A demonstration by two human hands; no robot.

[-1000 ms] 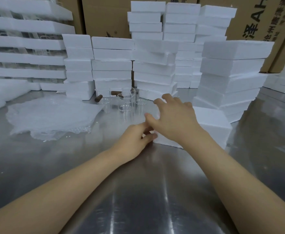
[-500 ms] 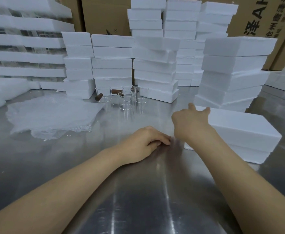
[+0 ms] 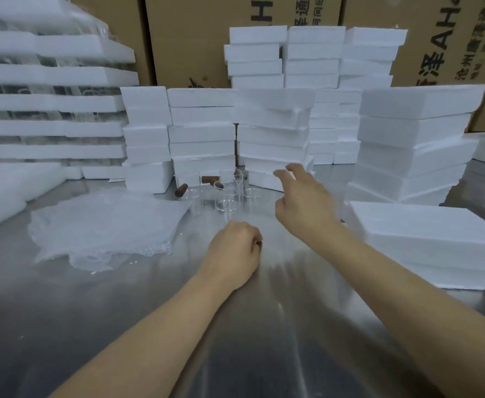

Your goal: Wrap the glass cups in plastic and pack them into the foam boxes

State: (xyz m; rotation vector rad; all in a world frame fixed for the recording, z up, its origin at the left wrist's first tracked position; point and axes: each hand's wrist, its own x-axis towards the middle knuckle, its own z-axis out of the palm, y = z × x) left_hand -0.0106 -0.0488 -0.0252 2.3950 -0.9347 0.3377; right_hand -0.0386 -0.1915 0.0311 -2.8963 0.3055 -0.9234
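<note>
Only print we can read is a big "AH" on the brown cardboard cartons (image 3: pixel 207 38) at the back, and the Chinese characters next to it are too blurry. Grainy white foam boxes (image 3: pixel 273 133) sit in blocky stacks, and one flat foam box (image 3: pixel 425 234) lies by our right arm. Clear cylindrical glass cups (image 3: pixel 227 202) stand on the brushed steel table (image 3: pixel 120 311) beside a crinkly plastic sheet (image 3: pixel 106 222). Our left hand (image 3: pixel 232 251) rests in a fist, nothing visible in it. Our right hand (image 3: pixel 301 205) hovers spread wide near the cups.
</note>
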